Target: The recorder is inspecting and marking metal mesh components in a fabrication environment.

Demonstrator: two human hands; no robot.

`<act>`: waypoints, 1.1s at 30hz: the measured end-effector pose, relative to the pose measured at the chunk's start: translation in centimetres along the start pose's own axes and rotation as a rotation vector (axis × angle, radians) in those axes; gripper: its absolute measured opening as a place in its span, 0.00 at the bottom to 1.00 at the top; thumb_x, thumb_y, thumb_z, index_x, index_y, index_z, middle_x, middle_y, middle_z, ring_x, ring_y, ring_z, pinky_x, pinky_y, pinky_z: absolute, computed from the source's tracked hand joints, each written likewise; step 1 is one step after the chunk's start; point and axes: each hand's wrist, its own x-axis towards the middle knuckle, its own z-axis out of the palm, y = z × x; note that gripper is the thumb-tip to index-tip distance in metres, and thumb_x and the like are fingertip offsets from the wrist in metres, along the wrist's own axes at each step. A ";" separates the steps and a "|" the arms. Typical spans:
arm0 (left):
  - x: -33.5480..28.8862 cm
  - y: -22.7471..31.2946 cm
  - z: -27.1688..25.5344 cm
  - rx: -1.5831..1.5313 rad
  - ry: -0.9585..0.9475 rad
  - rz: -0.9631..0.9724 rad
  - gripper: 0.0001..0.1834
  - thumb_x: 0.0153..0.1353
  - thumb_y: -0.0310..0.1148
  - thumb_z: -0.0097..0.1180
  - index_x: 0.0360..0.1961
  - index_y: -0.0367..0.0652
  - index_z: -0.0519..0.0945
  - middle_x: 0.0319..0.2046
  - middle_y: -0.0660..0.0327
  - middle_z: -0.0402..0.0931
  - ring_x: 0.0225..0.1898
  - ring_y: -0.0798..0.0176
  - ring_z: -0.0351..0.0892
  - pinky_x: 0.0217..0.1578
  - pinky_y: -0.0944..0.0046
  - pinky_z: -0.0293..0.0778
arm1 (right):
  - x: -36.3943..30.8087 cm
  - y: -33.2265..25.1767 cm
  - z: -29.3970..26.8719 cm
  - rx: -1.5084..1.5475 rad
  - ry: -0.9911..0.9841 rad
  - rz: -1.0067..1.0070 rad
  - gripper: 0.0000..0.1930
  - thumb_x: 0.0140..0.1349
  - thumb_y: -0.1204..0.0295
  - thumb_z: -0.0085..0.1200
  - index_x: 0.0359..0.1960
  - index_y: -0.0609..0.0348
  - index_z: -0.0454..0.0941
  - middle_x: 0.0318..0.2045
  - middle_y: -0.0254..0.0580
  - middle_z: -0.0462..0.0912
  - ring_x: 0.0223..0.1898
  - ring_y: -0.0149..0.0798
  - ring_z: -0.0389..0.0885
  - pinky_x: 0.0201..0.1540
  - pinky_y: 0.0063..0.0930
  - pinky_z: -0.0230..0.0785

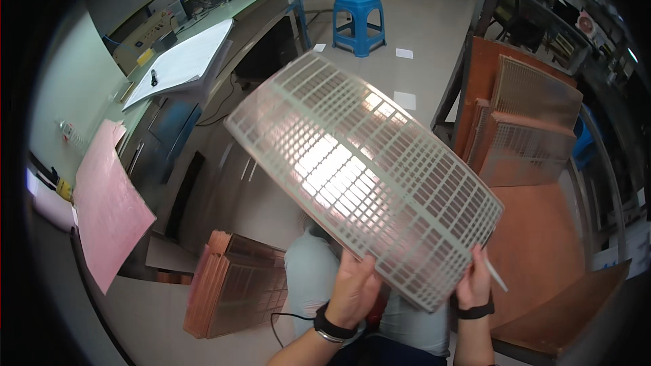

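Observation:
A large, thin rectangular panel (400,193) with a greenish-grey grid over a coppery, shiny surface is held tilted in front of me above my lap. My left hand (356,289) grips its near long edge, thumb on the face. At the near right corner, my right hand (475,281) closes on the short edge. A slim white stick (496,275) juts out beside the right fingers; its other end is hidden. Bright light glares off the panel's middle. Most of the fingers are out of sight behind the panel.
Stacked copper-coloured panels (234,291) stand on the floor at left. More gridded panels (529,146) lean on a brown-lined cart (536,230) at right. A pink sheet (112,203) hangs off the left bench, where white paper (183,61) holds a black pen (154,78). A blue stool (359,20) stands ahead.

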 end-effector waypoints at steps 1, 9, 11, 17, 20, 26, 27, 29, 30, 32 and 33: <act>-0.2 -0.4 -0.2 0.005 0.043 -0.018 0.27 0.64 0.26 0.46 0.63 0.45 0.55 0.60 0.59 0.60 0.60 0.62 0.61 0.60 0.58 0.60 | -0.9 0.6 0.1 -0.012 -0.072 0.035 0.23 0.68 0.70 0.40 0.63 0.59 0.54 0.58 0.45 0.65 0.58 0.37 0.66 0.58 0.34 0.64; -1.3 2.6 -2.8 0.151 -0.035 -0.075 0.28 0.65 0.30 0.48 0.64 0.42 0.53 0.58 0.60 0.63 0.57 0.64 0.64 0.58 0.60 0.61 | -1.5 -4.7 -1.8 0.025 -0.179 0.076 0.26 0.69 0.57 0.36 0.60 0.64 0.58 0.53 0.50 0.71 0.52 0.42 0.73 0.53 0.37 0.71; -1.7 3.1 -3.1 0.178 -0.025 -0.087 0.29 0.65 0.34 0.48 0.64 0.40 0.54 0.58 0.59 0.63 0.57 0.64 0.64 0.58 0.61 0.62 | -1.3 -5.1 -1.4 -0.048 -0.222 0.126 0.26 0.69 0.56 0.36 0.59 0.66 0.59 0.51 0.49 0.73 0.51 0.41 0.74 0.52 0.35 0.71; -2.6 4.5 -3.6 0.260 -0.079 -0.144 0.28 0.65 0.37 0.47 0.63 0.37 0.56 0.56 0.58 0.65 0.55 0.65 0.67 0.55 0.65 0.65 | -0.1 -3.8 -0.5 -0.337 -0.453 0.315 0.23 0.67 0.63 0.41 0.58 0.69 0.61 0.43 0.43 0.76 0.41 0.30 0.76 0.43 0.24 0.71; -2.8 5.0 -3.6 0.370 -0.093 -0.128 0.29 0.67 0.40 0.44 0.63 0.36 0.55 0.58 0.57 0.63 0.56 0.64 0.66 0.55 0.63 0.64 | -0.9 -3.0 1.5 -0.397 -0.443 0.210 0.22 0.66 0.67 0.43 0.57 0.69 0.62 0.46 0.44 0.76 0.44 0.30 0.76 0.46 0.23 0.71; -3.3 5.4 -2.1 0.033 -0.051 -0.001 0.36 0.67 0.57 0.26 0.65 0.39 0.53 0.63 0.54 0.58 0.62 0.56 0.59 0.59 0.55 0.61 | -1.0 -1.9 0.9 -0.255 -0.385 0.049 0.19 0.68 0.68 0.40 0.56 0.65 0.63 0.46 0.45 0.76 0.44 0.32 0.77 0.45 0.24 0.72; -3.7 5.3 -2.4 -0.046 -0.015 0.007 0.37 0.66 0.58 0.26 0.65 0.40 0.53 0.63 0.54 0.57 0.63 0.55 0.58 0.60 0.53 0.60 | -0.8 -1.8 0.5 -0.174 -0.378 0.026 0.18 0.68 0.68 0.40 0.56 0.64 0.62 0.46 0.46 0.76 0.44 0.32 0.77 0.46 0.25 0.72; -5.0 4.5 -2.8 -0.113 0.061 -0.033 0.41 0.63 0.64 0.26 0.66 0.42 0.51 0.64 0.54 0.54 0.64 0.54 0.55 0.62 0.48 0.54 | -1.8 -0.6 4.4 -0.129 -0.405 0.033 0.18 0.68 0.68 0.39 0.57 0.62 0.61 0.48 0.47 0.75 0.47 0.34 0.76 0.49 0.29 0.71; -5.7 3.4 -3.9 -0.208 -0.057 -0.022 0.39 0.64 0.61 0.29 0.66 0.42 0.51 0.64 0.55 0.54 0.64 0.54 0.56 0.63 0.48 0.53 | -2.2 0.4 5.2 -0.112 -0.355 0.001 0.18 0.69 0.68 0.38 0.58 0.61 0.59 0.49 0.46 0.73 0.49 0.36 0.75 0.51 0.31 0.70; -6.5 1.5 -4.3 -0.151 -0.172 -0.027 0.33 0.66 0.51 0.36 0.65 0.42 0.52 0.63 0.56 0.56 0.63 0.55 0.56 0.63 0.49 0.52 | -2.7 1.7 4.7 -0.057 -0.260 0.007 0.19 0.69 0.70 0.37 0.60 0.61 0.57 0.54 0.45 0.70 0.54 0.39 0.71 0.57 0.35 0.65; -6.6 0.7 -3.3 -0.009 -0.168 -0.051 0.30 0.67 0.44 0.42 0.65 0.42 0.52 0.62 0.57 0.57 0.63 0.56 0.57 0.63 0.49 0.53 | -2.4 2.3 3.2 -0.057 -0.231 0.039 0.21 0.68 0.71 0.40 0.61 0.59 0.56 0.55 0.44 0.69 0.56 0.40 0.69 0.58 0.37 0.63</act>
